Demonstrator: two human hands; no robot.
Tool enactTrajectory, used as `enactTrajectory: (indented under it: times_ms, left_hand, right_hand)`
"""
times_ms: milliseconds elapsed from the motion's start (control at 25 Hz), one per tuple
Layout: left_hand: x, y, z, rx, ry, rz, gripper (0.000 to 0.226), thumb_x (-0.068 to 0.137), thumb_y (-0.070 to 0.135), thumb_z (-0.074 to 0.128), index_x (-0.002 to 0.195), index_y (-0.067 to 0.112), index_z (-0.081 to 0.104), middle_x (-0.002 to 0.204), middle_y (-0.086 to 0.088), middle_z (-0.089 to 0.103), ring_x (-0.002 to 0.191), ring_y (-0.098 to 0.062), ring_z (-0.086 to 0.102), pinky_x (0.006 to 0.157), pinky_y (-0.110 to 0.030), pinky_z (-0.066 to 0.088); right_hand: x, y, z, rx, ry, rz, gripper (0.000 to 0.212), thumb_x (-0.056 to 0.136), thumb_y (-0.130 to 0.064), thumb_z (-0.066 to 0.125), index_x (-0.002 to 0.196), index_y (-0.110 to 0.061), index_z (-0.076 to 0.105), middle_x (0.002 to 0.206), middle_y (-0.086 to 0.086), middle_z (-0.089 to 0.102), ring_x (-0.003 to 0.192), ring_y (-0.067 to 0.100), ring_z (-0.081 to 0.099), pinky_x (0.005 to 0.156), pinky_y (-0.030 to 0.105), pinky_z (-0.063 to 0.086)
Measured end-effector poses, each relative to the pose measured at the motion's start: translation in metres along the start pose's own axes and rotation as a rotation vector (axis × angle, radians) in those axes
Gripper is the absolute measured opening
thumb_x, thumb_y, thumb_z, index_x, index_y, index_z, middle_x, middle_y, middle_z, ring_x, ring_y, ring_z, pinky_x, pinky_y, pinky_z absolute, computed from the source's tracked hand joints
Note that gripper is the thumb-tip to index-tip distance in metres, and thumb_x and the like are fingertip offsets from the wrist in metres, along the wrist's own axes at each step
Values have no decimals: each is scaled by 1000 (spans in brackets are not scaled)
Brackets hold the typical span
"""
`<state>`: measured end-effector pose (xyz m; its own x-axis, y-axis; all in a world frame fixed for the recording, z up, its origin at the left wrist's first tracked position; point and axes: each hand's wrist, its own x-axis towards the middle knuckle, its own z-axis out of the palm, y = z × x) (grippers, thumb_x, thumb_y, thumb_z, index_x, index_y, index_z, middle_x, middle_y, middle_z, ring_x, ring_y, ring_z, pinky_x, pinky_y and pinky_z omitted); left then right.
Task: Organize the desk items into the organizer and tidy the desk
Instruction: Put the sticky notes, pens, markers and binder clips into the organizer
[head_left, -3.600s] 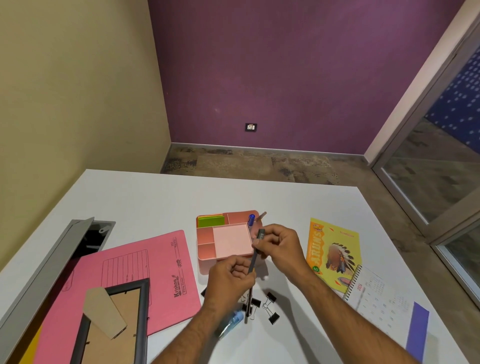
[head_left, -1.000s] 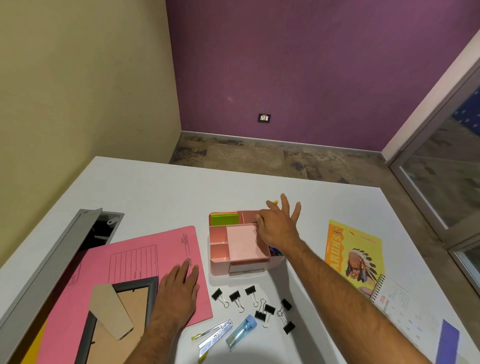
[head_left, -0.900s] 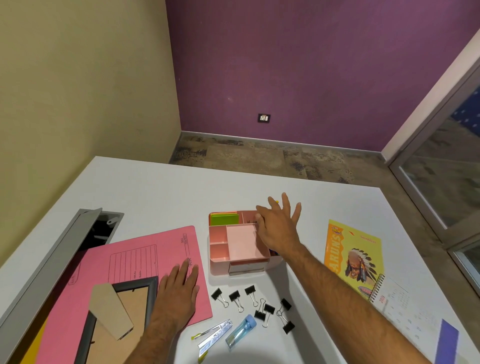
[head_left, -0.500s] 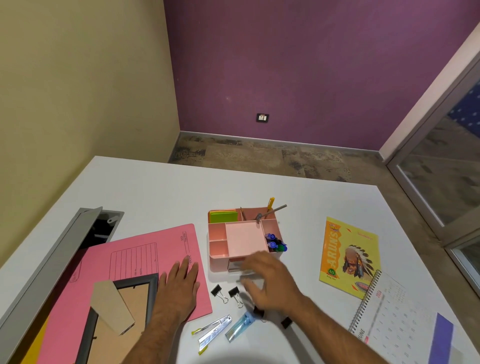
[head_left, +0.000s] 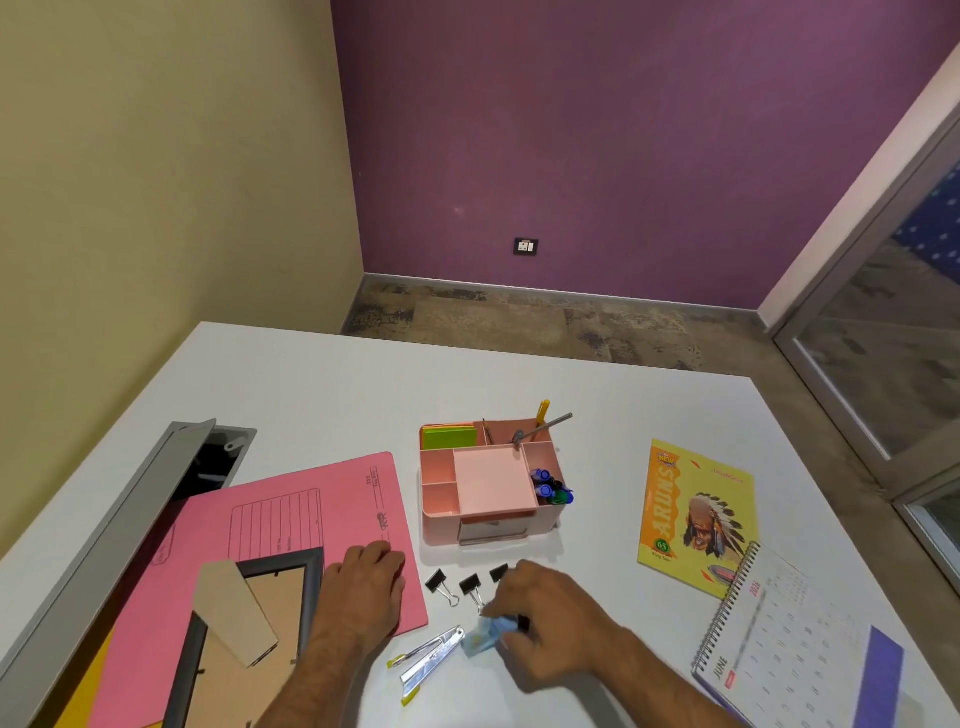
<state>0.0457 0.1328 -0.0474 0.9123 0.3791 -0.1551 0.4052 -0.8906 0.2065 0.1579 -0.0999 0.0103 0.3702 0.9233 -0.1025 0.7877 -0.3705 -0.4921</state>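
At lower centre my right hand (head_left: 545, 629) curls its fingers (head_left: 511, 636) round the blue stapler (head_left: 480, 640) on the desk (head_left: 311, 384); I should lift it clear of the clips (head_left: 470, 584). My left hand (head_left: 363, 587) lies flat on the folder (head_left: 291, 519). The organizer (head_left: 491, 483) waits mid-frame.

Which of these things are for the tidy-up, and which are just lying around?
For the tidy-up: organizer, binder clips, stapler, blue thing the right hand grips, folder under the left hand, picture frame, notebook, calendar.

Just lying around: wall socket, desk hatch.
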Motion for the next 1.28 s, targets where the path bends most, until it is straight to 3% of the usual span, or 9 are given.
enactTrajectory:
  times_ms: [160, 320, 440, 560, 720, 960, 1120, 1200, 1280]
  left_hand:
    - [-6, 2, -3, -144, -3, 146, 25, 91, 52, 46, 99, 33, 61, 103, 12, 61, 95, -8, 50, 89, -32, 44]
    - [-13, 15, -11, -238, -121, 252, 46, 75, 76, 48, 84, 32, 57, 80, 15, 55, 79, -6, 48, 73, -26, 42]
    - [-18, 25, -16, -234, -185, 298, 55, 64, 82, 54, 83, 30, 58, 78, 13, 56, 78, -6, 47, 66, -26, 38]
    - [-22, 32, -18, -176, -248, 337, 49, 64, 76, 56, 78, 29, 52, 79, 11, 51, 80, -12, 48, 60, -27, 32]
    - [-24, 36, -15, -151, -258, 303, 32, 71, 59, 53, 76, 28, 46, 78, 9, 47, 81, -16, 50, 58, -30, 28]
    - [-18, 41, -17, -229, -217, 189, 31, 70, 48, 54, 77, 19, 62, 70, 7, 56, 67, -14, 53, 53, -25, 33]
    - [-15, 42, -14, -618, -211, -15, 21, 65, 34, 66, 66, 13, 64, 58, 6, 58, 53, -4, 47, 51, -19, 38]
    - [-16, 51, -19, -926, -212, -127, 6, 63, 18, 70, 61, 16, 65, 52, 10, 51, 52, -8, 44, 55, -21, 38]
    - [-14, 61, -28, -1180, -157, -220, 11, 68, 5, 72, 67, 15, 69, 50, 6, 50, 49, -16, 45, 53, -26, 40]
  right_hand:
    - [27, -17, -51, 255, 330, 76, 24, 79, -31, 67, 100, -23, 65, 87, -12, 66, 75, 4, 60, 67, 22, 54]
    - [72, -24, -81, 210, 577, 128, 22, 82, -34, 70, 100, -22, 67, 92, -9, 69, 72, 7, 63, 67, 23, 57]
    - [100, -24, -82, 85, 484, 163, 25, 87, -34, 67, 110, -22, 67, 106, -4, 70, 86, 9, 64, 80, 30, 57]
    - [120, -26, -72, -26, 347, 200, 25, 90, -25, 66, 114, -18, 64, 112, 3, 69, 98, 20, 63, 89, 34, 54]
    - [136, -28, -59, -135, 233, 236, 27, 85, -11, 69, 111, -16, 62, 111, 7, 68, 99, 26, 64, 85, 35, 55]
    - [142, -18, -45, -171, 191, 261, 32, 84, -7, 68, 114, -15, 63, 111, 11, 68, 98, 28, 63, 84, 35, 53]
    - [141, -7, -37, -100, 231, 329, 31, 87, -13, 65, 116, -23, 63, 110, 5, 70, 99, 24, 64, 84, 33, 54]
    - [134, -8, -38, -49, 251, 343, 34, 90, -19, 62, 123, -26, 61, 114, 3, 70, 103, 24, 62, 86, 35, 52]
    - [119, -16, -40, 46, 275, 355, 37, 92, -25, 59, 129, -26, 58, 119, 1, 67, 105, 22, 60, 90, 34, 49]
